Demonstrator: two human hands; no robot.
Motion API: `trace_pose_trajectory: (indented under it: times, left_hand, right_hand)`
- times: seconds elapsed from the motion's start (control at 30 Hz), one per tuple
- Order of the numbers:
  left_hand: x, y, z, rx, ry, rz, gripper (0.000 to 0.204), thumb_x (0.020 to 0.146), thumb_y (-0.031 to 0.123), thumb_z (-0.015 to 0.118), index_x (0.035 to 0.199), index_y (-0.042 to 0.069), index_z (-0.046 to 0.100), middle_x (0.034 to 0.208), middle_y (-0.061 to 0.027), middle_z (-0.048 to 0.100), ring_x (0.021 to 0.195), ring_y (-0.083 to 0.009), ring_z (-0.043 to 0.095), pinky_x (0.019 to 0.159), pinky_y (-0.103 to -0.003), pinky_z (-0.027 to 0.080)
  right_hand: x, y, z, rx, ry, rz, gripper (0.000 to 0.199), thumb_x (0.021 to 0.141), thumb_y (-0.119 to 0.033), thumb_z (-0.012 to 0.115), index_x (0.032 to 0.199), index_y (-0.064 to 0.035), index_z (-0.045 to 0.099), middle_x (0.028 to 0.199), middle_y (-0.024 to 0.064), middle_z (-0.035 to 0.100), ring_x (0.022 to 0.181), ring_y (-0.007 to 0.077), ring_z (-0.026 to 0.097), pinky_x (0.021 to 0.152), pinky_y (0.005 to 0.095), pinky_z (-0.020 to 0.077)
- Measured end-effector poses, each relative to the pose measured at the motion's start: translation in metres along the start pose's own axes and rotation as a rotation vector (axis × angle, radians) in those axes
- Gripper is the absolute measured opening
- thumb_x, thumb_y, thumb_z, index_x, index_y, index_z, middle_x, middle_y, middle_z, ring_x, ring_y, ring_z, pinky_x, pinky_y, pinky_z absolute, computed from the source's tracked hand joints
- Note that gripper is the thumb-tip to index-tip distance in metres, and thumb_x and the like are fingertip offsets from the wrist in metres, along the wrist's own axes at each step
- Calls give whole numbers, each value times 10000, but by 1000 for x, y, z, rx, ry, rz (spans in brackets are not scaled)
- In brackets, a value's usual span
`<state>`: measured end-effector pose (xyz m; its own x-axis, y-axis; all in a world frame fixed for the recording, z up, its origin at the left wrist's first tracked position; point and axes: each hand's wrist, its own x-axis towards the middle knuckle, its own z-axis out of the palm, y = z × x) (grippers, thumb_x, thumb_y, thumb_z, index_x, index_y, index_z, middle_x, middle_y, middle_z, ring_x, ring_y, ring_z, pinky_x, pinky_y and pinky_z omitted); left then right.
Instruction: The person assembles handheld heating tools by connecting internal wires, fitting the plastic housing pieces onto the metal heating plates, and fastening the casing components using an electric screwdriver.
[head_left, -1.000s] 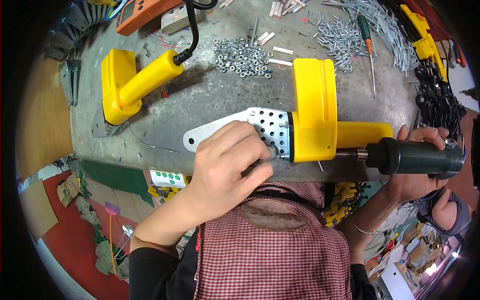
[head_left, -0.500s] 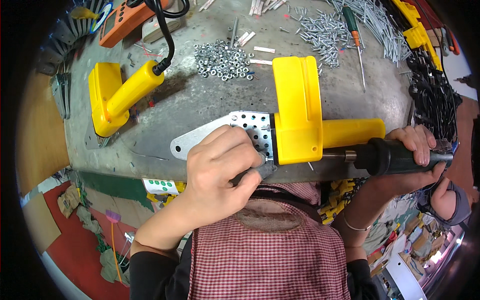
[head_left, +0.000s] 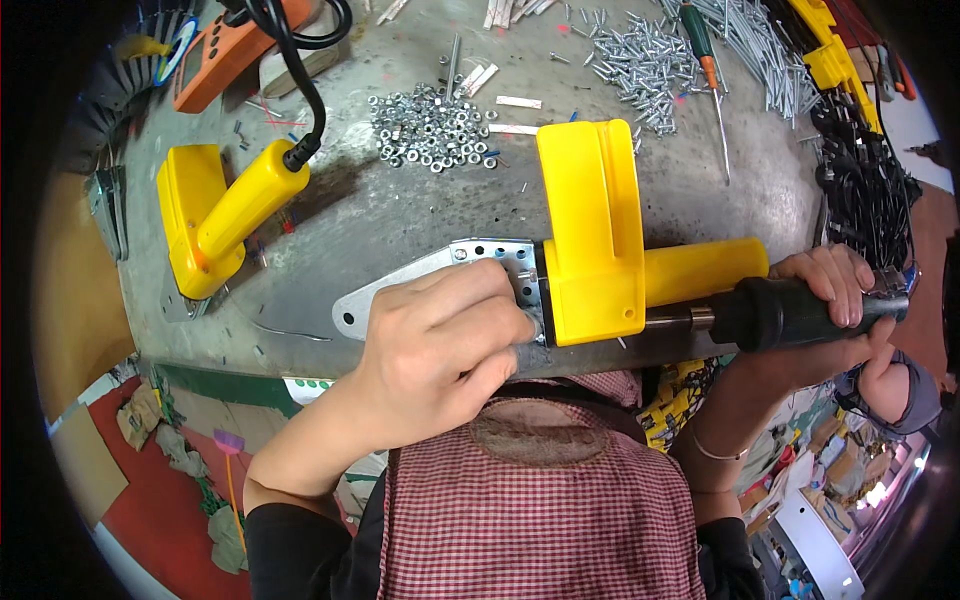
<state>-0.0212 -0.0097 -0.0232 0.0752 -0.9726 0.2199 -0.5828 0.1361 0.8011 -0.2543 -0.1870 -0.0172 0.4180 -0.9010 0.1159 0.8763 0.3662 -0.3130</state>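
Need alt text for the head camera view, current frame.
A person's right hand has its grip on a dark driver tool, its shaft reaching a yellow housing, while the left hand is on a perforated metal bracket against the housing's left side. Behind lie piles of nuts and screws; left, a corded yellow unit.

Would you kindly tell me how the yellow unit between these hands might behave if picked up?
The yellow unit would probably feel stiff: its handle and metal plate look straight. Its smooth-looking surfaces may be slippery, and its lopsided shape could make it tip.
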Motion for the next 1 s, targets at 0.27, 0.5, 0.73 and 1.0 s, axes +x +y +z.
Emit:
trace_pose_trajectory:
  times: [0.27, 0.5, 0.73, 1.0]
  left_hand:
    - [4, 2, -4, 2, -16, 1, 175, 621, 47, 672, 788, 56, 622, 772, -62, 523, 626, -225, 571, 534, -338, 459]
    - [-5, -2, -20, -44, 0, -64, 319, 688, 155, 729, 981, 41, 673, 906, -126, 639, 802, -262, 643, 677, -333, 512]
    - [-21, 2, -20, 574, 49, 222, 478, 892, 488, 498, 1105, 82, 635, 1142, -170, 624, 950, -358, 624, 755, -409, 503]
    - [-12, 12, -50, 515, 361, -14, 443, 679, 259, 707, 1040, 10, 652, 897, -103, 645, 747, -267, 641, 631, -339, 516]
  right_hand:
    - [-6, 1, 4, 23, 32, -65, 326, 813, -261, 707, 957, -78, 480, 680, -55, 487, 654, 89, 540, 737, 285, 457]
    - [16, -66, 14, -621, 84, -79, 675, 938, -401, 369, 1390, 86, 248, 1078, 204, 568, 1018, 341, 568, 1015, 390, 384]
    - [-13, -63, 17, -2033, 124, -406, 421, 966, -170, 447, 1321, 55, 470, 1340, 204, 496, 1253, 291, 469, 1048, 375, 352]
    - [12, 8, 21, -2092, -374, -93, 137, 836, -68, 626, 807, 59, 582, 761, 98, 554, 734, 188, 503, 683, 281, 397]
